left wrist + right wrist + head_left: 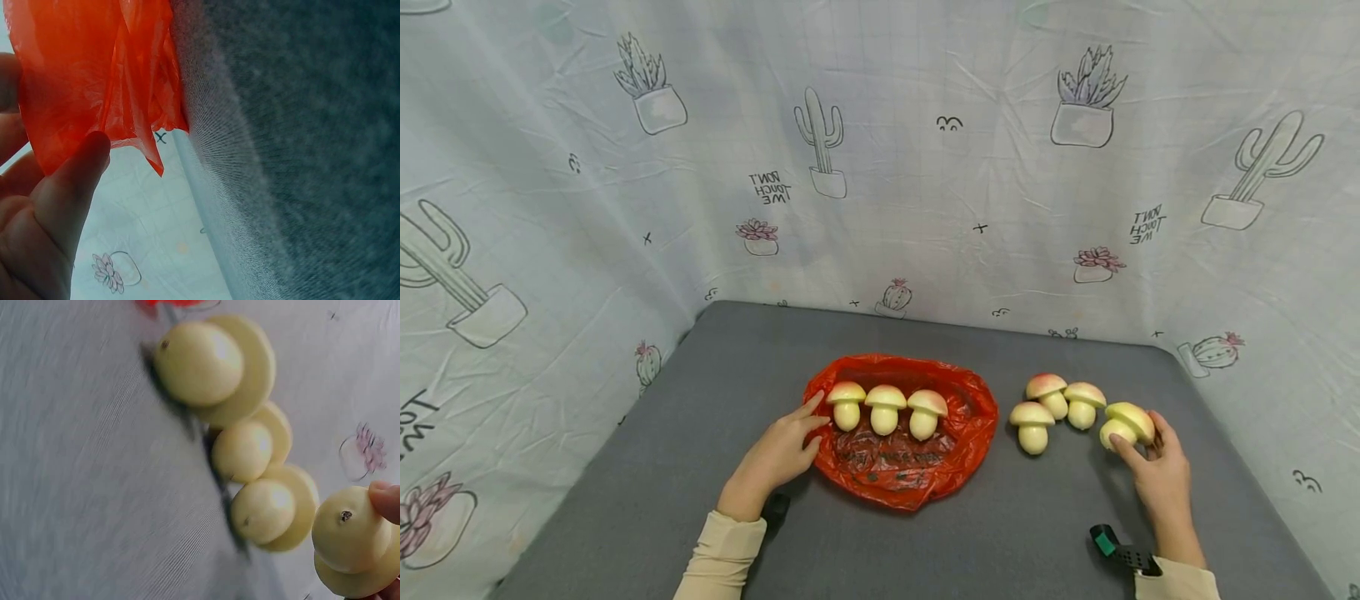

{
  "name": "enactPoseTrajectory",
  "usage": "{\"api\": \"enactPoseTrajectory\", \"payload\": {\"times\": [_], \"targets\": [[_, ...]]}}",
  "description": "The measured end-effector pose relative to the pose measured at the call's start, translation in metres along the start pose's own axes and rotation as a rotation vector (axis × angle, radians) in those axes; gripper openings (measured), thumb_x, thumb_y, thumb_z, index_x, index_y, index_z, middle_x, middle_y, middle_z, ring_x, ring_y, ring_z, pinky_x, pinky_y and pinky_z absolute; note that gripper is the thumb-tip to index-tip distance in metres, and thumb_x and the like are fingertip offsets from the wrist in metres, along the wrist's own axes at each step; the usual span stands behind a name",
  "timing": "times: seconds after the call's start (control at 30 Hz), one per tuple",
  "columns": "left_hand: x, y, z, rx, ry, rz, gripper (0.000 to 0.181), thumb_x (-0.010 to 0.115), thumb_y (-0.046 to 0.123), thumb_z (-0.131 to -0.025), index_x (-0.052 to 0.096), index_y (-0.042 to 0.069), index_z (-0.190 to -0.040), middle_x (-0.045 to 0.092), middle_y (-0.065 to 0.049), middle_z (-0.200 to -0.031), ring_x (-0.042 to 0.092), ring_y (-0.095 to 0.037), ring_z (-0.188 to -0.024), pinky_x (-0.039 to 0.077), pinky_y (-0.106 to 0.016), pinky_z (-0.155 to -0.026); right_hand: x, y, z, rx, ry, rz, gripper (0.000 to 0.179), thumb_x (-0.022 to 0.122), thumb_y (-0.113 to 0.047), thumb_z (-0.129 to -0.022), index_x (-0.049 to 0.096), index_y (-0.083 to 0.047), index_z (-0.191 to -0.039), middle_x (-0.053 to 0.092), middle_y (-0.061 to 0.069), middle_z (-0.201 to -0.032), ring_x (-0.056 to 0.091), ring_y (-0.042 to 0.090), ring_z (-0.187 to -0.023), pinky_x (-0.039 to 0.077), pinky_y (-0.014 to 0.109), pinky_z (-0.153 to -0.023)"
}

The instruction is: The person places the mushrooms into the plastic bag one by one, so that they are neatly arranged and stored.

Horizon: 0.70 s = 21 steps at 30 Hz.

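A red plastic bag (pixel 887 492) lies spread with its mouth up, three toy mushrooms (pixel 885 408) in a row inside it. My left hand (pixel 782 446) pinches the bag's left rim, the thumb (pixel 78 181) on the near side in the left wrist view. At the right, my right hand (pixel 1163 471) grips a tilted toy mushroom (pixel 1127 423) with a yellowish cap and pale stem. The right wrist view shows the end of this held mushroom's stem (pixel 353 531), with a small dark spot. Beside it are three more toy mushrooms (pixel 1032 429), close together on the table.
The grey table (pixel 985 533) carries everything. A whitish curtain (pixel 895 167) printed with cacti and potted plants hangs behind it and along both sides. A black strap with a green-marked piece (pixel 1108 543) sits at the right wrist.
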State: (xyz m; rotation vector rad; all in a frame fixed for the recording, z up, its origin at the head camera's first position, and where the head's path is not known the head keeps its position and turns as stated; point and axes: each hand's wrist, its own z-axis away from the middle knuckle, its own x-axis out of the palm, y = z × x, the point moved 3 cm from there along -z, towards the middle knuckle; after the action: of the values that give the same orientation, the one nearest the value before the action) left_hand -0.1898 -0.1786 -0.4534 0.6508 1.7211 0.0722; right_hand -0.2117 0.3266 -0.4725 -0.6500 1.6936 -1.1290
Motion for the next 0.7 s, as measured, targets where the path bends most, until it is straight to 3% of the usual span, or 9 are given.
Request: {"api": "enactPoseTrajectory", "payload": {"times": [0.17, 0.53, 0.7], "targets": [[-0.001, 0.000, 0.000, 0.004, 0.007, -0.001, 0.032, 0.066, 0.003, -0.084, 0.067, -0.003, -0.115, 0.044, -0.020, -0.143, 0.065, -0.027, -0.095, 0.051, -0.035, -0.075, 0.005, -0.017, 0.006, -0.068, -0.015, -0.072, 0.078, 0.064, -0.007, -0.089, 0.017, -0.003, -0.152, 0.027, 0.019, -0.152, 0.029, 0.005, -0.137, 0.025, 0.009, -0.105], [0.000, -0.001, 0.000, 0.010, 0.010, -0.006, 0.031, 0.066, 0.004, -0.084, 0.067, -0.003, -0.114, 0.044, -0.020, -0.143, 0.060, -0.033, -0.111, 0.051, -0.041, -0.086, 0.020, -0.051, 0.028, -0.244, -0.103, -0.153, 0.075, 0.064, 0.002, -0.086, 0.023, -0.002, -0.150, 0.032, 0.018, -0.150, 0.032, 0.000, -0.135, 0.029, 0.006, -0.100], [0.000, 0.000, 0.000, 0.006, 0.012, -0.010, 0.031, 0.066, 0.004, -0.084, 0.067, -0.003, -0.114, 0.044, -0.020, -0.143, 0.063, -0.031, -0.106, 0.052, -0.039, -0.083, 0.030, -0.062, 0.037, -0.326, -0.172, -0.184, 0.075, 0.064, 0.004, -0.086, 0.024, 0.000, -0.149, 0.031, 0.020, -0.149, 0.032, -0.004, -0.132, 0.028, 0.005, -0.100]]}}
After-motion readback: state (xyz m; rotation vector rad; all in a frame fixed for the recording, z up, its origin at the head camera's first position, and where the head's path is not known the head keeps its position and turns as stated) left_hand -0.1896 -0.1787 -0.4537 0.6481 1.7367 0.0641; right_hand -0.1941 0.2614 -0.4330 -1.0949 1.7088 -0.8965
